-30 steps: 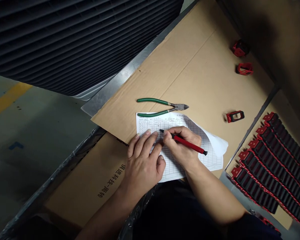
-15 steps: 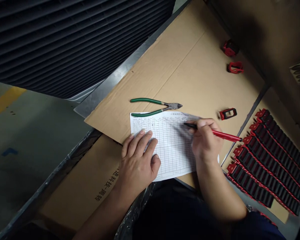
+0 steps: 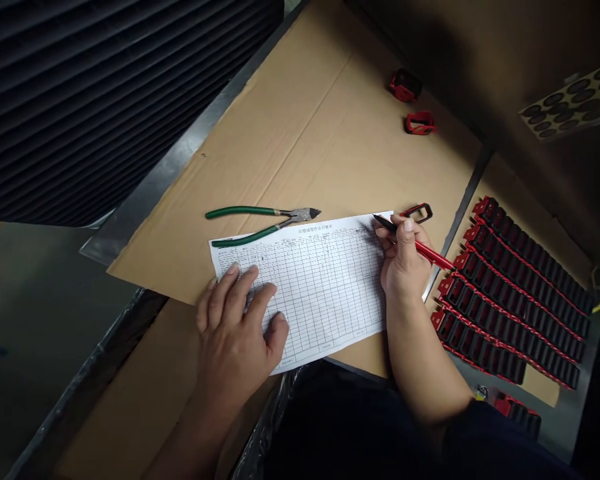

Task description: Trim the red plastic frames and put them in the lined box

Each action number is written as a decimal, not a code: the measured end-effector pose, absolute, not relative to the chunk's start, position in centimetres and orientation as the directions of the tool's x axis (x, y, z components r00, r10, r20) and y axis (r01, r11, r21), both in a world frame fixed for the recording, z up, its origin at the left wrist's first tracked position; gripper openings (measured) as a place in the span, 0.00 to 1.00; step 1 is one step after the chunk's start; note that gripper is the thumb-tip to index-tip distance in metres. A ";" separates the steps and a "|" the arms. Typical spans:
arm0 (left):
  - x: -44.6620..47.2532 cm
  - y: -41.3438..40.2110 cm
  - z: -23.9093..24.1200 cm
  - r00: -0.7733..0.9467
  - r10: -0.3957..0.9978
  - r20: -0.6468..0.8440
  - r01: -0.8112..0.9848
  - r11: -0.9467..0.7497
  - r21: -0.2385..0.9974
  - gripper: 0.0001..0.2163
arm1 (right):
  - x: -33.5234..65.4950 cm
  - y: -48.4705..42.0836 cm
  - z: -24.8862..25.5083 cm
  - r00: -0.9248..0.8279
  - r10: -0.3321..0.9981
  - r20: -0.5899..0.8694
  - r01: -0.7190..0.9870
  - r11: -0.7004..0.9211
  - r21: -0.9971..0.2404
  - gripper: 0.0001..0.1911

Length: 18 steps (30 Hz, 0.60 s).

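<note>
As the head view shows, we find the form (image 3: pixel 325 287) lying on cardboard (image 3: pixel 330 153) that covers the metal surface (image 3: pixel 130 217); we judge the cardboard serves as a protective layer. We find the left hand (image 3: pixel 237 333) palm down across the form's left edge, fingers spread and grasping nothing, apparently to steady the sheet. One handle of the pliers (image 3: pixel 300 215) crosses the upper left corner, which may help weigh it down. We find the fingers of the right hand (image 3: pixel 407 267) closed around the pen (image 3: pixel 433 257), in what we judge a writing hold. Its dark tip projects past them near the form's upper right corner; we cannot tell whether it touches the paper. The printed rows lie between the two hands. Just beyond the right fingers, we note a red-and-black frame (image 3: pixel 429 212); similar parts (image 3: pixel 515 287) stand in rows to the right.
</note>
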<state>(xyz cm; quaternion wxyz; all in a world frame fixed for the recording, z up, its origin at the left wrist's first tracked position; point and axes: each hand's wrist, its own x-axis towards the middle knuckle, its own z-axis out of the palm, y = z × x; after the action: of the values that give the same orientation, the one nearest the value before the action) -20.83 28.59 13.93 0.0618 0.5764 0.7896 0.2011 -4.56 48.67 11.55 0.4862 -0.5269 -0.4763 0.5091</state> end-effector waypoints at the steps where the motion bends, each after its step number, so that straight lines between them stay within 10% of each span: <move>1: -20.8 28.7 14.0 -0.333 0.934 0.131 0.884 0.261 0.388 0.15 | -4.4 48.5 11.5 0.016 0.997 -0.074 0.007 -0.074 -0.997 0.12; 18: -22.9 29.1 12.9 -0.417 0.904 0.095 0.845 0.347 0.407 0.18 | -3.2 48.7 11.5 -0.129 0.990 -0.053 -0.107 -0.067 -0.992 0.11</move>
<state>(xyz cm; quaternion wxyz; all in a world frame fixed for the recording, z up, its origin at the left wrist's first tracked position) -22.88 29.11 12.94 0.0733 0.5351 0.8173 0.2009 -3.18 48.65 11.49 0.4792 -0.4538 -0.4866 0.5725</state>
